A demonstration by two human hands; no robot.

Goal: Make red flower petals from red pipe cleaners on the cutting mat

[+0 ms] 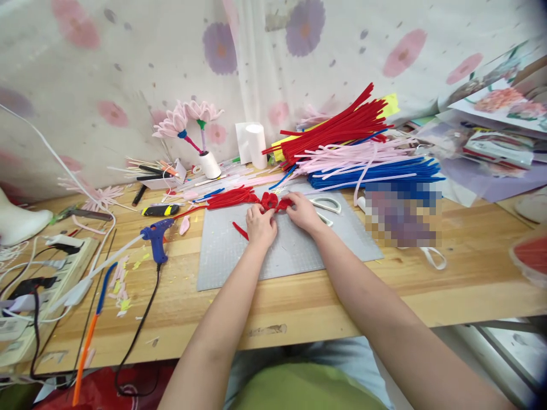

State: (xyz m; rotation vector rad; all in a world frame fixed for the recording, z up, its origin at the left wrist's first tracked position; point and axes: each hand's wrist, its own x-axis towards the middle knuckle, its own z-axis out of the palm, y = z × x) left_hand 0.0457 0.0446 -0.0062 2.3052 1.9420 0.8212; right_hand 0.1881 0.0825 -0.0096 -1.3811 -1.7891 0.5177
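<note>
— Hands report, please: what have I got on the mat?

— Both of mine are at the far edge of the grey cutting mat [239, 256]. My left hand [260, 226] is curled, fingertips pinched on the red pipe-cleaner flower [270, 200]; my right hand [302, 212] is likewise closed down, pinching the same red piece from the other side. Neither is spread.

— Which step do you judge it to be?

— Shaping, I think: the looped red petals are being bent or gathered while the bundle's loose red stems [231, 197] trail left across the mat's edge. A spare red piece [240, 230] lies on the mat just beside my left wrist.

— And the next move?

— It calls for a firm pinch with one hand while the other bends, so the petals do not spring apart. If glue is wanted, the blue glue gun [156, 233] stands on the wooden table [427, 285] left of the mat, well apart from my hands; the white scissors [327, 204] lie just right of my right hand.
</note>
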